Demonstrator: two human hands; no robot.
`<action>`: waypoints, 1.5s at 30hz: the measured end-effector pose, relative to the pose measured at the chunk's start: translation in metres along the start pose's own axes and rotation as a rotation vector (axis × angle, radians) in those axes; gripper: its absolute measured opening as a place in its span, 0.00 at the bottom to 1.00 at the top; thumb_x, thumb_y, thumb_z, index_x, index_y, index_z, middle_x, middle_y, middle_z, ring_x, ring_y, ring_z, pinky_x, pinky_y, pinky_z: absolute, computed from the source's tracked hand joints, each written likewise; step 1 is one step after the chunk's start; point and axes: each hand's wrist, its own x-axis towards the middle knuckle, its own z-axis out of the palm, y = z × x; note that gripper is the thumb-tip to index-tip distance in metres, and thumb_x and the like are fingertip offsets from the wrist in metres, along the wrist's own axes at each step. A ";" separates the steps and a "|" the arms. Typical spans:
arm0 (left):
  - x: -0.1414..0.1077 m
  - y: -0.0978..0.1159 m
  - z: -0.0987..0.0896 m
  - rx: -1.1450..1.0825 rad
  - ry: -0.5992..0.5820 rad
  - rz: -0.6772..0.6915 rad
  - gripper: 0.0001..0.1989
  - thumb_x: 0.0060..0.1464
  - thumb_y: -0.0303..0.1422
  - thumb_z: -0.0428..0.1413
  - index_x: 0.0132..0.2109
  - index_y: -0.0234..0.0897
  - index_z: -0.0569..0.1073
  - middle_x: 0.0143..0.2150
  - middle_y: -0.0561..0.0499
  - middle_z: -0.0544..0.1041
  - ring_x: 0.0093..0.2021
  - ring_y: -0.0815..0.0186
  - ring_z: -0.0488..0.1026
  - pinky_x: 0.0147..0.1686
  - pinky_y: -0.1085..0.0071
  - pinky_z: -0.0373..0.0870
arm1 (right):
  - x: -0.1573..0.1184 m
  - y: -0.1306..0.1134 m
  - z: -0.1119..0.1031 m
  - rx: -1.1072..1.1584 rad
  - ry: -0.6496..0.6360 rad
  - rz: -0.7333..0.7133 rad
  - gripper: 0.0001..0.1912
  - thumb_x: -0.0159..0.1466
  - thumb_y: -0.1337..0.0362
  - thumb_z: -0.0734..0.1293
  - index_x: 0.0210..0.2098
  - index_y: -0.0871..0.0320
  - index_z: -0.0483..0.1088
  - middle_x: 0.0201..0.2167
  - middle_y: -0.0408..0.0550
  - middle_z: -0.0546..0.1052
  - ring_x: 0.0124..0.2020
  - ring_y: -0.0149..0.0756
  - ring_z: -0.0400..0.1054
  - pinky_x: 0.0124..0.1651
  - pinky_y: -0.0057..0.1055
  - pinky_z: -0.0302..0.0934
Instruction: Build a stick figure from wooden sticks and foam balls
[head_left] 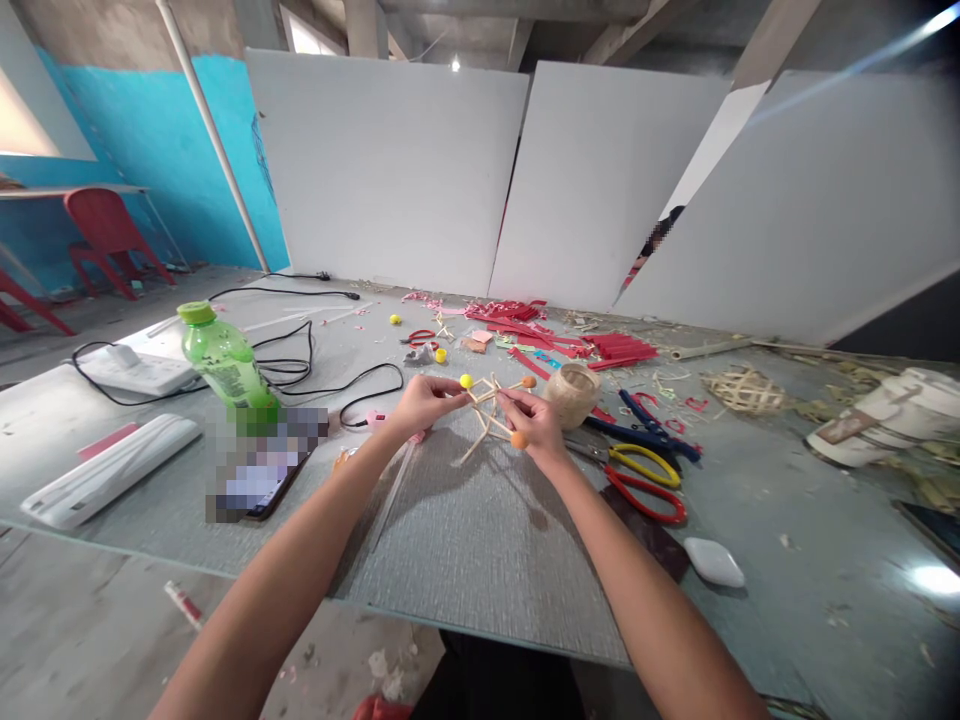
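Note:
Above the middle of the grey table (480,540), a small frame of thin pale sticks (489,420) is held up between both hands. A yellow ball (466,381) sits at its upper left, with one orange ball (529,382) at the upper right and another orange ball (519,439) below. My left hand (426,405) pinches the frame beside the yellow ball. My right hand (534,420) has its fingers closed on sticks at the right side, between the orange balls. A cloudy jar (574,395) stands just behind my right hand.
Yellow-and-red-handled scissors (645,480), blue-handled pliers (660,430) and a white case (714,562) lie right. Left are a green bottle (225,360), a phone (266,475), black cables (307,350) and a power strip (139,370). Red strips (525,325) and a woven ball (744,390) lie farther back.

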 end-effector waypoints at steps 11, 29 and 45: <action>0.001 -0.001 -0.001 0.051 -0.022 0.021 0.24 0.47 0.51 0.65 0.38 0.32 0.86 0.22 0.54 0.71 0.21 0.73 0.56 0.23 0.73 0.50 | 0.000 0.002 0.001 -0.019 -0.012 -0.014 0.25 0.56 0.45 0.74 0.41 0.59 0.83 0.16 0.39 0.67 0.19 0.31 0.58 0.24 0.30 0.55; -0.004 0.005 0.005 0.011 0.006 0.019 0.16 0.54 0.43 0.65 0.42 0.36 0.86 0.30 0.49 0.82 0.27 0.68 0.71 0.26 0.73 0.61 | 0.010 -0.031 -0.027 -0.091 -0.052 -0.072 0.27 0.63 0.42 0.70 0.49 0.57 0.80 0.18 0.38 0.67 0.20 0.30 0.57 0.23 0.28 0.53; -0.012 0.013 0.010 -0.072 0.057 0.092 0.14 0.56 0.40 0.66 0.43 0.35 0.85 0.37 0.46 0.84 0.33 0.64 0.77 0.32 0.71 0.71 | 0.015 -0.038 -0.032 -0.232 -0.144 -0.084 0.24 0.61 0.43 0.72 0.42 0.58 0.81 0.23 0.44 0.76 0.24 0.34 0.67 0.27 0.30 0.61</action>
